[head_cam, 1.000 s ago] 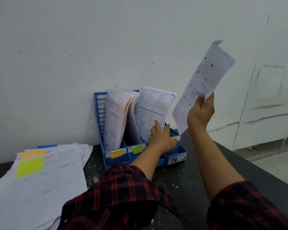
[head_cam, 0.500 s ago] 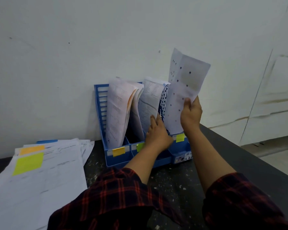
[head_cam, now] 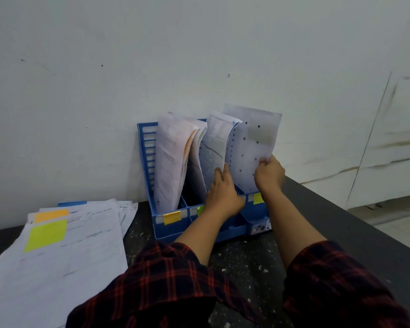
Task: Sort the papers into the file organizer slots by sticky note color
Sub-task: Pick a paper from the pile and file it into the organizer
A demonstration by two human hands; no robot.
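A blue file organizer [head_cam: 168,227] stands against the wall with orange [head_cam: 172,217], green and yellow [head_cam: 258,198] sticky notes on its three slot fronts. My right hand [head_cam: 269,175] grips a dotted sheet [head_cam: 251,147] whose lower edge is down in the right slot. My left hand [head_cam: 224,194] has straight fingers against the papers of the middle slot [head_cam: 214,147], holding them to the left. More papers [head_cam: 173,157] lean in the left slot. A pile of papers [head_cam: 64,252] lies at the left, its top sheet bearing a yellow-green note [head_cam: 45,235], with an orange note [head_cam: 51,215] behind.
The dark speckled tabletop [head_cam: 246,261] runs to an edge at the right, beyond which are white cabinet fronts [head_cam: 388,150]. A white wall stands directly behind the organizer. A blue folder edge [head_cam: 71,203] shows under the paper pile.
My right hand has brought the dotted sheet down from high at the right into the organizer's right slot. My left hand has shifted up against the middle slot's papers.
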